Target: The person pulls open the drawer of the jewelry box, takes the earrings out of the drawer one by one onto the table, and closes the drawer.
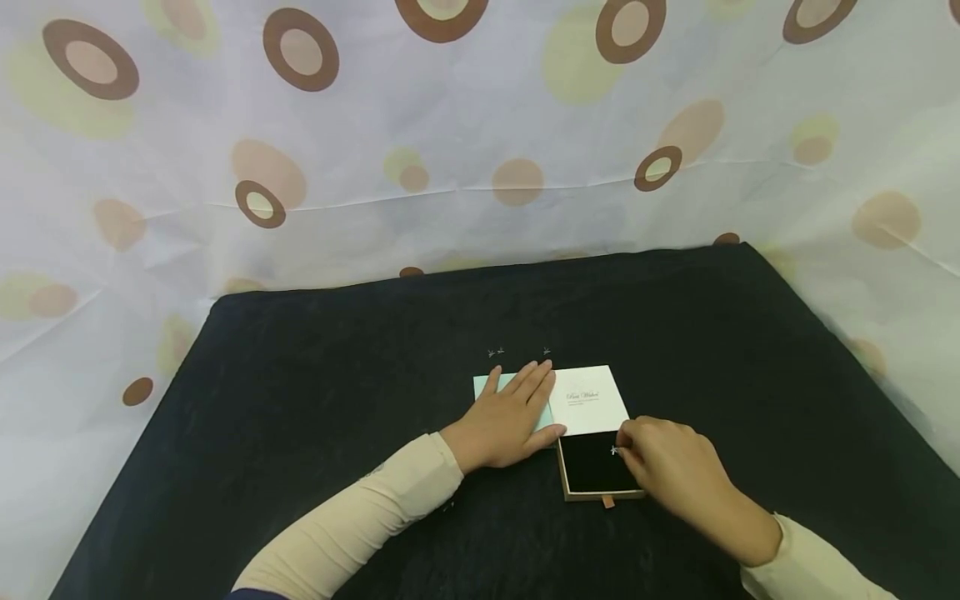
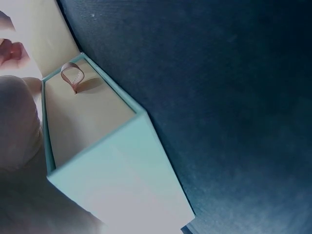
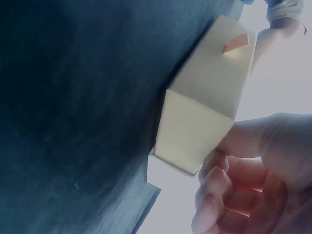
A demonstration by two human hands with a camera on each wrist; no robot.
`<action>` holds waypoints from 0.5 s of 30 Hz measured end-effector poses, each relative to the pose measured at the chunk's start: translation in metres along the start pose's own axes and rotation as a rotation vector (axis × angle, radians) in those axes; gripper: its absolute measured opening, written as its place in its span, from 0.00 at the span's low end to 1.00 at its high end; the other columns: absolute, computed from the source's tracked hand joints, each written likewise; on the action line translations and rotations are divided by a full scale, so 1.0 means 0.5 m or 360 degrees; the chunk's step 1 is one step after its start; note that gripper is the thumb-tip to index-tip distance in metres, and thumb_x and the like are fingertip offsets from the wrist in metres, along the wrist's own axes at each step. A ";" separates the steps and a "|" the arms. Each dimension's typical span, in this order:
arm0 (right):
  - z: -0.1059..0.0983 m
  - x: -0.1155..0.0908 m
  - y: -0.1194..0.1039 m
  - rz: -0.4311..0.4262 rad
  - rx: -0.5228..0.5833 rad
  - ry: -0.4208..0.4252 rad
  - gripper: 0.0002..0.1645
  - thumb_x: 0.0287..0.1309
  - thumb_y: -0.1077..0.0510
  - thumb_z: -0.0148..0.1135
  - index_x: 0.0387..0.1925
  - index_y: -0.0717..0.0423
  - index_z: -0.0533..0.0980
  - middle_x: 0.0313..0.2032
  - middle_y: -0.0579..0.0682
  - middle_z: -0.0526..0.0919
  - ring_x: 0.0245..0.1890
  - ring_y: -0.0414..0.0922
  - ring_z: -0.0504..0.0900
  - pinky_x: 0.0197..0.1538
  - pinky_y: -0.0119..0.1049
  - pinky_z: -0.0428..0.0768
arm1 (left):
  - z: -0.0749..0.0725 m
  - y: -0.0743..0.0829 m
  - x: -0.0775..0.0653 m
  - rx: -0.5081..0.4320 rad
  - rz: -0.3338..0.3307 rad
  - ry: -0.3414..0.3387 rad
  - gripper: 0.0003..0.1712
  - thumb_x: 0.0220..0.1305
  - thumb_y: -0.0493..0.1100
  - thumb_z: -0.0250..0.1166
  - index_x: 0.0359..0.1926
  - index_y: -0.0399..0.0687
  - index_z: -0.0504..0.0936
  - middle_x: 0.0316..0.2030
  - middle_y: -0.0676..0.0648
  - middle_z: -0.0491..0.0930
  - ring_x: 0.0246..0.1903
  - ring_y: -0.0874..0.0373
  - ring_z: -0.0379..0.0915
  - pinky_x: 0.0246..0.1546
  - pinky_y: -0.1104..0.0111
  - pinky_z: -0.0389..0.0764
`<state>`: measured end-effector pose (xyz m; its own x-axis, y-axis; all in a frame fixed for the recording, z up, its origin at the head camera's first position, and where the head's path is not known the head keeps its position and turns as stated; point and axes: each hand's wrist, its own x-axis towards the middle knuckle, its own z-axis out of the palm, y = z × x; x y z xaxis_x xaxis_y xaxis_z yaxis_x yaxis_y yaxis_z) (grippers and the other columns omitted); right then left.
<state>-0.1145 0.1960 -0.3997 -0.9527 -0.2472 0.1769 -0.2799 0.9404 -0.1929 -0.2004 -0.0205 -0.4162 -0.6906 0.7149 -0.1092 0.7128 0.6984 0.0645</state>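
My left hand (image 1: 504, 423) lies flat with fingers spread over a light blue box (image 1: 480, 385), its fingertips near the left edge of a white box sleeve (image 1: 591, 402) with printed script. From that sleeve a cream drawer (image 1: 585, 497), black inside, is pulled toward me. Over the drawer's right part, the thumb and curled fingers of my right hand (image 1: 675, 467) pinch a small silver star-like piece (image 1: 613, 450). The left wrist view shows the light blue box (image 2: 122, 175) from its end, with a ribbon loop (image 2: 73, 75) on its pale inner part.
Several tiny silver pieces (image 1: 546, 351) lie on the black cloth (image 1: 337, 375) behind the boxes. An orange ribbon tab (image 1: 608, 502) sticks out from the drawer's front. A patterned white curtain (image 1: 450, 117) hangs behind the table.
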 end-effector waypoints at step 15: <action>0.000 -0.003 0.000 -0.0035 -0.0013 0.0016 0.10 0.48 0.62 0.72 0.23 0.46 0.78 0.19 0.37 0.73 0.16 0.34 0.62 0.17 0.30 0.62 | 0.001 0.001 0.000 0.0016 0.0010 0.0013 0.43 0.72 0.68 0.33 0.76 0.47 0.42 0.76 0.48 0.38 0.75 0.56 0.33 0.69 0.45 0.45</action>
<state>-0.1132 0.1964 -0.3999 -0.9451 -0.2654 0.1905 -0.2995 0.9368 -0.1810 -0.2001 -0.0202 -0.4164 -0.6872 0.7195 -0.1010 0.7182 0.6937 0.0554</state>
